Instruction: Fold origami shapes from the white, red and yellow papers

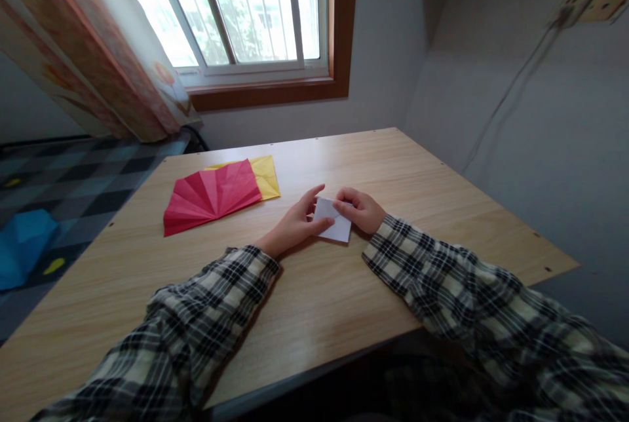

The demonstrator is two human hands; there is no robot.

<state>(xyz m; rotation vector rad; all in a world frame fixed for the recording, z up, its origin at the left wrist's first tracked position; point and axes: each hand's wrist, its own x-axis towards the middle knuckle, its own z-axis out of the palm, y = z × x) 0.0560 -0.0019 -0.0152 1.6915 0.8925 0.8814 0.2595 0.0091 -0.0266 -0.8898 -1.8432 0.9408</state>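
Two hands on white paper (335, 221) at table (442, 212) centre. Left hand (295, 225) flat, pinning near edge; right hand (361, 209) pinching far corner, fingers closed on it. Fold likely mid-crease; next probably pressing edge flat. Red paper fan (211, 196), yellow sheet (266, 176) lying apart, left.

A room at home, by the look: patterned curtain (98, 48) at ten o'clock, barred window (246, 9) at twelve, checked floor (73, 186) at nine, wooden counter (393, 166) centre
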